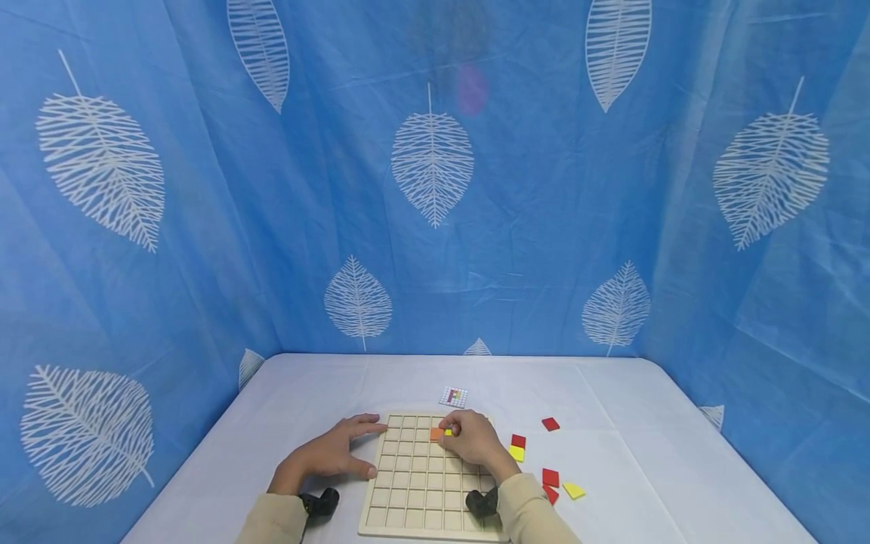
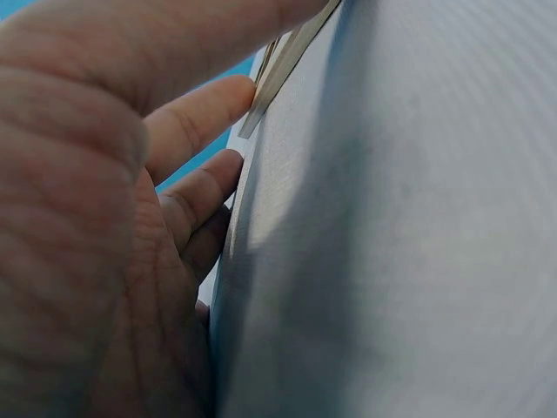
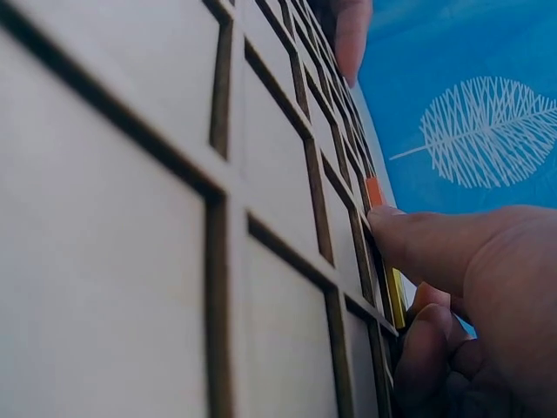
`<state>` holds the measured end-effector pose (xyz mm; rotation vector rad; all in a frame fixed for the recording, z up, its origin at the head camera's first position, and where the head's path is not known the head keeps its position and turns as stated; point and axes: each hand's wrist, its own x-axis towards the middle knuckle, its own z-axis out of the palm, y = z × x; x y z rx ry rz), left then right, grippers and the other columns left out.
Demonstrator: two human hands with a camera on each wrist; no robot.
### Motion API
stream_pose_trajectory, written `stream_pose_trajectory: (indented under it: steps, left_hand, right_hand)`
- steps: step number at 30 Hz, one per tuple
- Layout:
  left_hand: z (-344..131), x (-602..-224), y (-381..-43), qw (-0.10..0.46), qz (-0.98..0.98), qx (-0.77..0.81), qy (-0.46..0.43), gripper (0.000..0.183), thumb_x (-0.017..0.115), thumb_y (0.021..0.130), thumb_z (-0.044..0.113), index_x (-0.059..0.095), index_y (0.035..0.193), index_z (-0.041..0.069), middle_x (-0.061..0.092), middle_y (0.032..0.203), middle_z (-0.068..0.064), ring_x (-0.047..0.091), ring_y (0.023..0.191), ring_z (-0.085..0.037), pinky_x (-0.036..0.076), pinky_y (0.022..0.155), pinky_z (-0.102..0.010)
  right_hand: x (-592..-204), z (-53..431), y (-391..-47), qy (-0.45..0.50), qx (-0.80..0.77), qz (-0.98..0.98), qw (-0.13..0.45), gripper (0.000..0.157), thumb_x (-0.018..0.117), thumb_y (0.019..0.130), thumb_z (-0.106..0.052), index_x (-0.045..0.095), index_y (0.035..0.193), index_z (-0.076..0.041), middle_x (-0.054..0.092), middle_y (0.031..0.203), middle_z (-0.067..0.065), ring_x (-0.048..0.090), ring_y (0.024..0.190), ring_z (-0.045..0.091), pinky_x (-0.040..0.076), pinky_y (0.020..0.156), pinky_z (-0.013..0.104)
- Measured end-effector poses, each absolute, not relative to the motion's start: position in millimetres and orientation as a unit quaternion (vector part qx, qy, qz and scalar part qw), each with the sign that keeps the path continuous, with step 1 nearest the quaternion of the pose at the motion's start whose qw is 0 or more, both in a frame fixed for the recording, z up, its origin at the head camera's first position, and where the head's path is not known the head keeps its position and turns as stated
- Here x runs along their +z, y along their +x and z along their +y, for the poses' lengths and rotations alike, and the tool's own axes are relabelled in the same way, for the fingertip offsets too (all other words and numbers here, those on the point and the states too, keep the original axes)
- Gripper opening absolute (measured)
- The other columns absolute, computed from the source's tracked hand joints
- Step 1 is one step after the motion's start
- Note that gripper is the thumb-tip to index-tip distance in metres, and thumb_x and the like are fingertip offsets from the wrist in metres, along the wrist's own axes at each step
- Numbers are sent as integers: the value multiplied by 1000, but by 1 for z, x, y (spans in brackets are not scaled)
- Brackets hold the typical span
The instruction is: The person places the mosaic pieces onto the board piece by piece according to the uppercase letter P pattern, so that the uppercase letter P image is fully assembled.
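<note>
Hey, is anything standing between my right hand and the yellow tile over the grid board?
Nothing visible does: your right hand is right at the yellow tile, its fingers partly covering it in the head view. The orange tile on the grid board lies beside it, to the left.

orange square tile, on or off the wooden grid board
On: head view shows the orange square tile among the cells of the wooden grid board, by the right hand; whether fully seated, cannot tell.

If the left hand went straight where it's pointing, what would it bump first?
Probably the wooden board. The left hand is at its edge, though I can't tell whether they already touch.
</note>
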<state>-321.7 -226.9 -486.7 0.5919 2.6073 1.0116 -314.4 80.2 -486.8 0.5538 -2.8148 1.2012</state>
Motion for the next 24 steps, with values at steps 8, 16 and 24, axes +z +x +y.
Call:
stream_pose_trajectory:
  steps: [8,16,24]
  left_hand:
    - [-226,-485,-322,143,902,350,209,82,86,73,47,53,145,29,32,162,-11,21,151,-47,17,113,-76]
    - [-227,-483,-321,149,898,356,211,81,86,74,44,53,146,28,32,162,-12,21,150,-48,19,112,-76]
    - [-227,-483,-320,151,898,354,213,81,86,75,44,52,147,26,32,162,-12,21,150,-47,20,112,-76]
  right_hand:
    - [-487,81,-315,179,384,-906,15,18,76,89,-19,72,104,-10,50,75,-3,40,63,11,37,65,29]
    - [-486,82,-315,174,396,-902,1,21,77,88,-19,73,106,-10,49,74,-2,39,61,12,35,62,29]
    - [-485,82,-315,179,400,-899,-4,22,77,88,-19,72,108,-9,48,73,-2,37,60,12,35,60,28]
